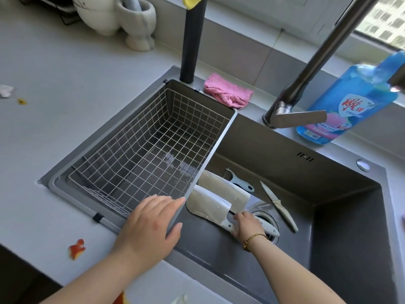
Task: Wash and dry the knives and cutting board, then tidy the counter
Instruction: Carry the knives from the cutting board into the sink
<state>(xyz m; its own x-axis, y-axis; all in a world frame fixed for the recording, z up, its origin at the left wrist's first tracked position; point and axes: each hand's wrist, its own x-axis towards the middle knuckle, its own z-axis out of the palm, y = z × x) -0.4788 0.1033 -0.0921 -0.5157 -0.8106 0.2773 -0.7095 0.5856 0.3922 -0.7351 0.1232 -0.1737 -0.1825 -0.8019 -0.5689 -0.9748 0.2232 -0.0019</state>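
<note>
— How are the hands held?
— The cleaver (208, 207) is gripped by the right hand (245, 224) at the drain (266, 216); the left hand (151, 218) is laid flat on the basket (219, 148) rim.
— Nearby?
— A paring knife (278, 205) is seen just right of the drain, a peeler (241, 185) behind it.

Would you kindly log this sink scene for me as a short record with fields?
Left hand: rests on the wire basket, at its near corner
Right hand: grips the handle of the front cleaver
Sink floor: second cleaver, peeler, paring knife
Counter: pink cloth, blue detergent bottle, peel scraps
Tap: no water visible
</note>
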